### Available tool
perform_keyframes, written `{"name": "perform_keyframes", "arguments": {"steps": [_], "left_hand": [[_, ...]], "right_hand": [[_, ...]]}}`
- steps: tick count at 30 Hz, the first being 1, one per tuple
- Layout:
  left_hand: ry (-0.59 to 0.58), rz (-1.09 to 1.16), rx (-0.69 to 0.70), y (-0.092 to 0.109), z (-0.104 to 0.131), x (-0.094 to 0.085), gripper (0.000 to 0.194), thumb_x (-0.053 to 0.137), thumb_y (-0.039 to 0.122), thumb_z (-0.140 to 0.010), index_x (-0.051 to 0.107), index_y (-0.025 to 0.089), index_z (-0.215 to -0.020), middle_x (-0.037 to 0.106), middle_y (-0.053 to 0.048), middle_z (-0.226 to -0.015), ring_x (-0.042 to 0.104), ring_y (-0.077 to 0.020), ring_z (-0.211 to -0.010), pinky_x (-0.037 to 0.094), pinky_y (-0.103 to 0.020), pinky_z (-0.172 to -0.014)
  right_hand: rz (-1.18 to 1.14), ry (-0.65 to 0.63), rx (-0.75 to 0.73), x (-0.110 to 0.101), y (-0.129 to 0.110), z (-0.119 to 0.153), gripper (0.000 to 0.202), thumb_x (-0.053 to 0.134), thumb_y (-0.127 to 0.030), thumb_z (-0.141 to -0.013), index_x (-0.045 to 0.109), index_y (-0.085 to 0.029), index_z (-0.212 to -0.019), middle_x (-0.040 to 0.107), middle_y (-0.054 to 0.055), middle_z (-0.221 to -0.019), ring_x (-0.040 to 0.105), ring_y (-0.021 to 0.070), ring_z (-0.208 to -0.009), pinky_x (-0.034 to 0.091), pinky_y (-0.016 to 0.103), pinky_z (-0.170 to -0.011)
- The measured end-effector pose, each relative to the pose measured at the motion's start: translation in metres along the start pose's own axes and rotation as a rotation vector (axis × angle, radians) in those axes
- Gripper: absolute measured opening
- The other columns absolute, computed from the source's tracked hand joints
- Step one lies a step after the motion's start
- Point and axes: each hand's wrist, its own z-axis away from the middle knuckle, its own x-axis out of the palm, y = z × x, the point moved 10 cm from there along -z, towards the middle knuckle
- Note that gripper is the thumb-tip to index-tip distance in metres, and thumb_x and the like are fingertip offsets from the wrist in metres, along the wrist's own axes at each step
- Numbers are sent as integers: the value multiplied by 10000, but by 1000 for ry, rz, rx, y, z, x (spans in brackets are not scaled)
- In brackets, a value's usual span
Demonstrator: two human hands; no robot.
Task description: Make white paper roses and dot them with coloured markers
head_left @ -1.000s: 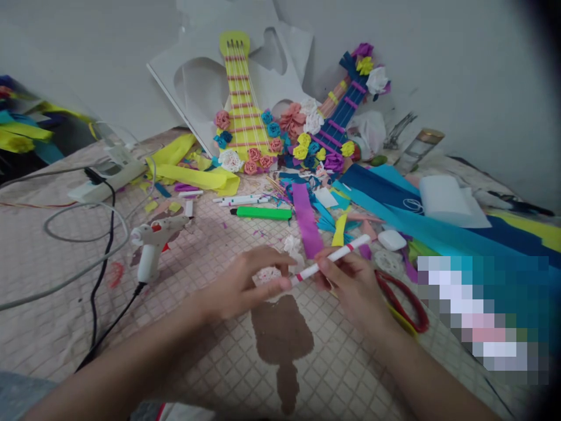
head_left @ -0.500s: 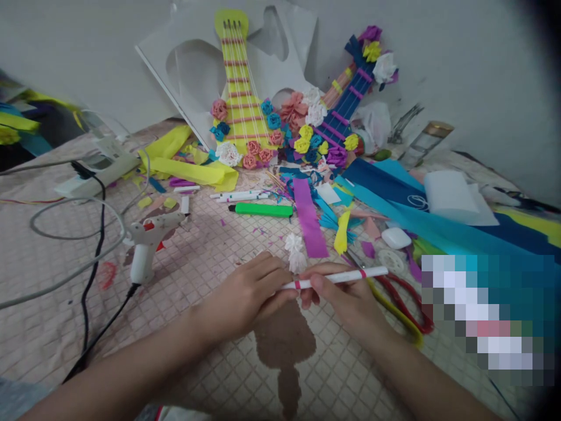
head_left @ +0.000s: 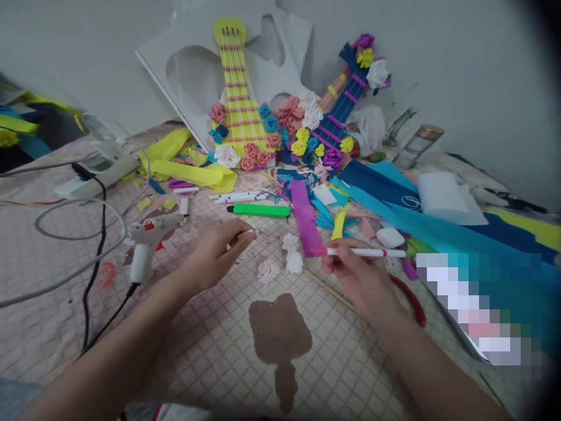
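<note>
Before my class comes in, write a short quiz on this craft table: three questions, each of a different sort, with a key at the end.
1. Multiple choice: what is in the right hand?
A) a green highlighter
B) a white felt-tip pen
C) a pair of scissors

2. True or false: in the picture, the yellow paper guitar is to the left of the blue paper guitar.

3. Short answer: which hand is nearer the hot glue gun?

Key: 1. B; 2. True; 3. The left hand.
</note>
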Motion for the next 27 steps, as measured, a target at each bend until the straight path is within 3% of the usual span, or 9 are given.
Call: {"name": "perform_keyframes", "arguments": {"steps": [3, 9, 12, 18, 27], "left_hand": [[-36, -54, 47, -1, -2, 9, 271, 373, 318, -907, 585, 152, -882, 608, -56, -872, 550, -164, -792, 443, -278, -691], [-82, -287, 18, -33, -6, 15, 243, 450, 268, -859, 639, 147, -953, 650, -101, -985, 579, -240, -960, 415, -403, -898], [-111, -283, 1, -39, -6, 21, 226, 468, 263, -845, 651, 151, -915, 671, -95, -946, 603, -233, -912, 438, -377, -851], [-165, -237, -30, -33, -1, 33, 169, 530, 251, -798, 644, 174, -896, 676, -36, -749, 614, -164, -648, 453, -260, -603], [-127, -292, -38, -38, -2, 23, 177, 487, 207, -827, 651, 141, -842, 656, -95, -833, 618, -225, -761, 470, -339, -687]], "right_hand": [[-5, -15, 27, 6, 5, 5, 125, 710, -371, -698, 717, -249, -721, 592, -9, -549, 533, 120, -523, 418, 269, -488], [-2, -2, 46, 8, 3, 5, 122, 728, -369, -669, 716, -250, -691, 583, -6, -557, 511, 122, -532, 410, 281, -505], [0, 18, 43, 7, 4, 4, 125, 735, -362, -652, 717, -242, -684, 579, -4, -557, 504, 124, -535, 402, 282, -503], [-13, 93, 27, -1, 6, 4, 75, 684, -277, -700, 708, -208, -715, 600, 9, -615, 507, 117, -565, 385, 267, -516], [-38, 178, -17, -19, 3, 0, 78, 646, -257, -737, 694, -198, -718, 560, 3, -648, 477, 108, -565, 368, 259, -518]]}}
